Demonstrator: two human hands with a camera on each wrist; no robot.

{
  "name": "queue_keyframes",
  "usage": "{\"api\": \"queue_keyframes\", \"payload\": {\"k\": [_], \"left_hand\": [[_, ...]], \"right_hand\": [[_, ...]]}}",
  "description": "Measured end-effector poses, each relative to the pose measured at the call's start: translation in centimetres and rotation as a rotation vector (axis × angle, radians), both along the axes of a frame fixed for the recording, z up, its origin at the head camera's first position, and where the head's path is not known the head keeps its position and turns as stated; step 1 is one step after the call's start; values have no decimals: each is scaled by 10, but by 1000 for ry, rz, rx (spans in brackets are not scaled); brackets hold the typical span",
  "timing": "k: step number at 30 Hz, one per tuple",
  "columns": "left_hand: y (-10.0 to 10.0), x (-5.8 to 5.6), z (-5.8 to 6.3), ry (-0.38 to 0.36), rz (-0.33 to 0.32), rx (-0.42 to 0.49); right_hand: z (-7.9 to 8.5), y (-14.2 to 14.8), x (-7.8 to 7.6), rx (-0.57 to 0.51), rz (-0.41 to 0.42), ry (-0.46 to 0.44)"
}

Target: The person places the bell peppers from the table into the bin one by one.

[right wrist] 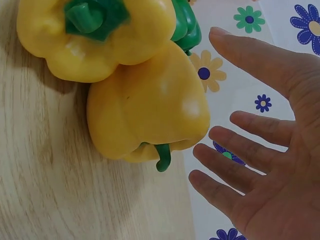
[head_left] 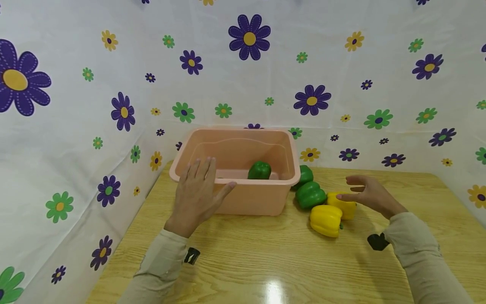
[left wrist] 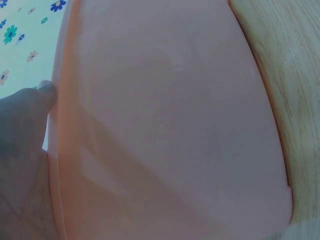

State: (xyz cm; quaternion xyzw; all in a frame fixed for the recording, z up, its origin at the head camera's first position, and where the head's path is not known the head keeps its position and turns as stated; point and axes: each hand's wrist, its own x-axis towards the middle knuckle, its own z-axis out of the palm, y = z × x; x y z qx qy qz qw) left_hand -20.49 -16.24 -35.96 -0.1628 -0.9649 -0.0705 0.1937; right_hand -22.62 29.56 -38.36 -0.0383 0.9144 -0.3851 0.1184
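Note:
My left hand [head_left: 198, 197] lies with straight fingers over the near rim of a pink plastic bin [head_left: 250, 198]; in the left wrist view its thumb [left wrist: 46, 90] is at the rim. Inside the bin sits a green bell pepper [head_left: 260, 170]. My right hand [head_left: 373, 196] hovers with spread fingers just right of two yellow bell peppers, holding nothing. The farther yellow pepper [right wrist: 150, 110] is nearest its fingertips, its stem toward the hand in the right wrist view. The other yellow pepper [head_left: 325, 220] lies nearer on the table.
Two more green bell peppers, a near one [head_left: 310, 195] and a far one [head_left: 304, 175], lie against the bin's right side. The wooden table [head_left: 243, 261] ends at a white flowered cloth [head_left: 265, 80] hanging behind and at both sides. Black straps show at both wrists.

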Motion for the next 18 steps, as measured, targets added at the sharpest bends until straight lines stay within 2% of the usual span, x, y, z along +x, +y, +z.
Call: {"api": "queue_keyframes", "payload": {"k": [18], "left_hand": [[1,0,0,11,-4,-10]], "right_hand": [[-11,6,5,-8,52,-48]]}}
